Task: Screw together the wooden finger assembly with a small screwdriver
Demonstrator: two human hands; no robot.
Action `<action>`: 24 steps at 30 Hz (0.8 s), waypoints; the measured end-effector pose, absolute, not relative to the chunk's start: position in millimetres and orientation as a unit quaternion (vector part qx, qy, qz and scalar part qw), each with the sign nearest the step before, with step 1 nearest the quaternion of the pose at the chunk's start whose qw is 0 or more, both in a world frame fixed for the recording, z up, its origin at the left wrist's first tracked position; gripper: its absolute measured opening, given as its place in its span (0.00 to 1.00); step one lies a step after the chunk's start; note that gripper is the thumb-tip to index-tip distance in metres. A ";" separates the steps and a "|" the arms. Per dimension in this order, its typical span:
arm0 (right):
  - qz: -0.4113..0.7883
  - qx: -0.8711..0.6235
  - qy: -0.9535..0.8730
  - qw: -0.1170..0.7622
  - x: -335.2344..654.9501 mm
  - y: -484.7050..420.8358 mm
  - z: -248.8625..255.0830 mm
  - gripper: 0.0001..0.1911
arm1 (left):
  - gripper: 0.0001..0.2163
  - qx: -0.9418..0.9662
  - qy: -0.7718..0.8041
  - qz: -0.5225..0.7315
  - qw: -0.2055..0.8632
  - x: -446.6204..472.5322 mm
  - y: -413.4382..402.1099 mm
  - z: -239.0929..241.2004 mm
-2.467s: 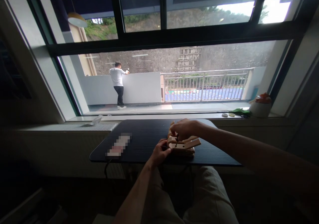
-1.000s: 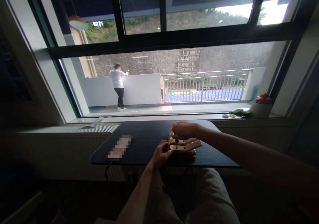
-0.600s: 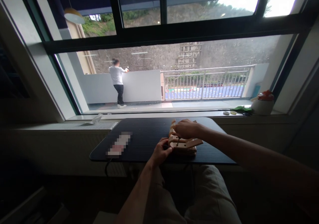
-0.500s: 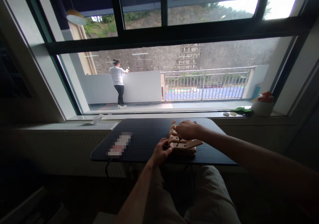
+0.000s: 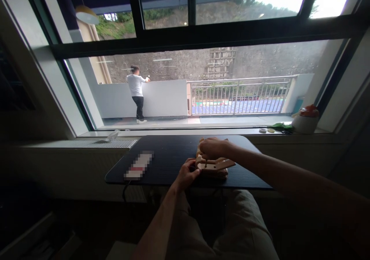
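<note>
A pale wooden assembly (image 5: 229, 163) with curved ends and small dark holes rests on a stack of brownish flat pieces (image 5: 215, 174) at the right of the black table. My left hand (image 5: 186, 174) grips its near left end, thumb in front and fingers behind. Over the assembly, my right hand (image 5: 215, 148) is closed in a fist. A thin dark rod (image 5: 206, 163) points down from under that fist to the wood. Its upper end is hidden by the fingers, so I cannot tell its exact kind.
The black table (image 5: 170, 160) stands against the windowsill. A blurred-out flat item (image 5: 139, 165) lies on its left part. Tape rolls (image 5: 262, 130), green leaves (image 5: 279, 127) and a white pot with an orange top (image 5: 306, 120) sit on the sill. Outside stands a person (image 5: 135, 88).
My right fist has shifted slightly left and turned a little over the wooden assembly. My left hand keeps its grip. The whole view has tilted slightly.
</note>
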State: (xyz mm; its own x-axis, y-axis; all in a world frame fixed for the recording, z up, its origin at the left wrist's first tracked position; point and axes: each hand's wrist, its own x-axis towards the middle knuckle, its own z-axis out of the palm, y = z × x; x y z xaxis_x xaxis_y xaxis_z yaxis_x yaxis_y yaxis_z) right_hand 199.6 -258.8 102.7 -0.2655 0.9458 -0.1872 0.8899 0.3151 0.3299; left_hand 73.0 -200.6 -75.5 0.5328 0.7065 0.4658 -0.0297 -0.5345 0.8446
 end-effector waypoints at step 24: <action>0.067 0.583 0.784 0.203 190.2 -274.5 124.5 0.17 | 0.12 0.771 0.224 0.428 0.416 74.5 -200.1 -76.4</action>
State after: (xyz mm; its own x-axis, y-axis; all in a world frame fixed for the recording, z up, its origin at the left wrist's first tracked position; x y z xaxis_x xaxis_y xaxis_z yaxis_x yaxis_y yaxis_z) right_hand 190.2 -274.5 124.5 -0.2383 0.9410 -0.2405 0.8870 0.3117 0.3408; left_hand 74.5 -200.1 -76.4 0.5338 0.7007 0.4734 -0.0102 -0.5544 0.8322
